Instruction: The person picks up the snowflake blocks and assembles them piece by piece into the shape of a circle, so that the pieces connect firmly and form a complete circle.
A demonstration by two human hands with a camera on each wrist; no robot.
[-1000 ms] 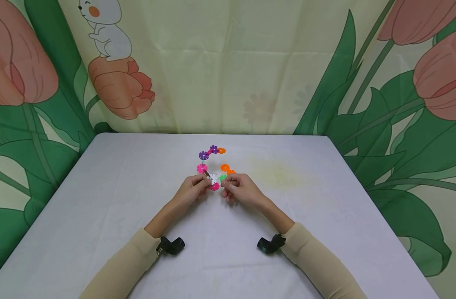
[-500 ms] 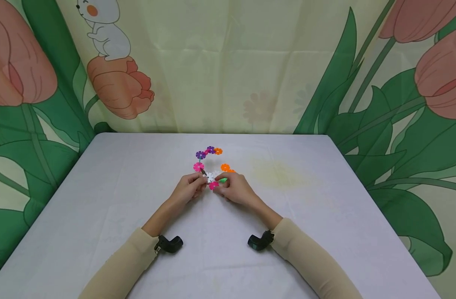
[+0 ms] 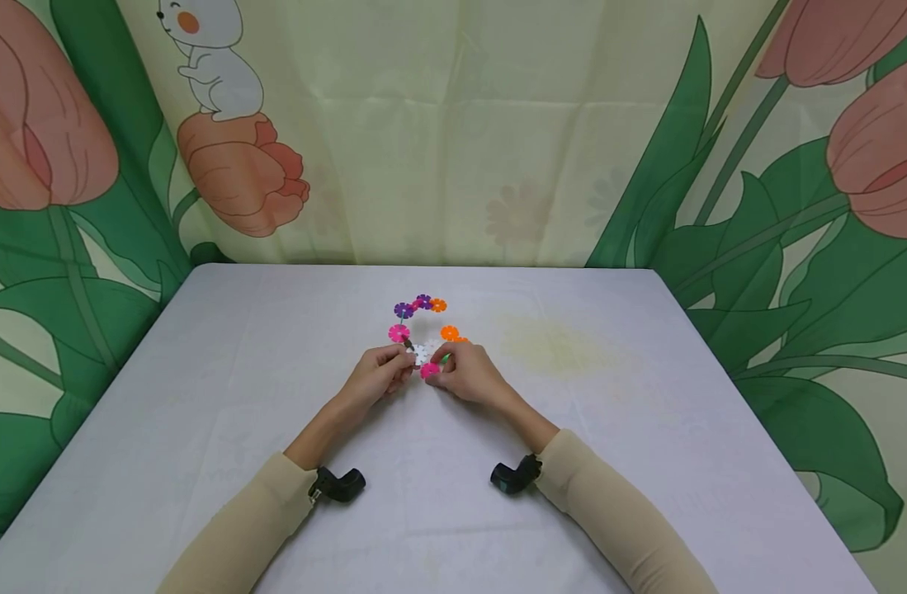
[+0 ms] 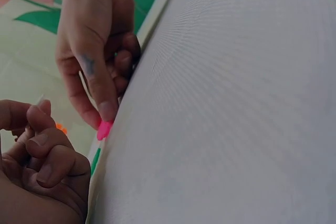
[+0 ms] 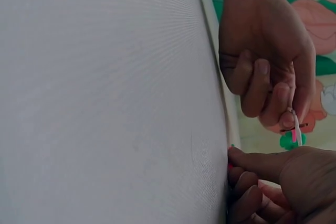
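My left hand (image 3: pixel 383 373) pinches a white snowflake disc (image 3: pixel 421 355), a flat notched building piece; the right wrist view shows this disc (image 5: pixel 298 131) edge-on at the fingertips. Joined near it is a curved chain of discs, with a brown one (image 3: pixel 408 343), a pink one (image 3: pixel 399 332), purple ones (image 3: pixel 403 310) and an orange one (image 3: pixel 438 305) at its far end. My right hand (image 3: pixel 468 373) grips a bright pink disc (image 3: pixel 429 371) between thumb and finger, right at the white disc's near edge. This pink disc (image 4: pixel 104 130) also shows in the left wrist view.
Just beyond my right hand lie orange discs (image 3: pixel 450 332) and a green disc (image 3: pixel 445 359), partly covered by the fingers. A white cloth covers the table (image 3: pixel 423 511). Behind it hangs a curtain (image 3: pixel 453 165) printed with tulips and a white animal.
My right hand has moved left, from beside the green disc onto the bright pink one. The left hand keeps its pinch on the white disc, and the joined chain has shifted slightly.
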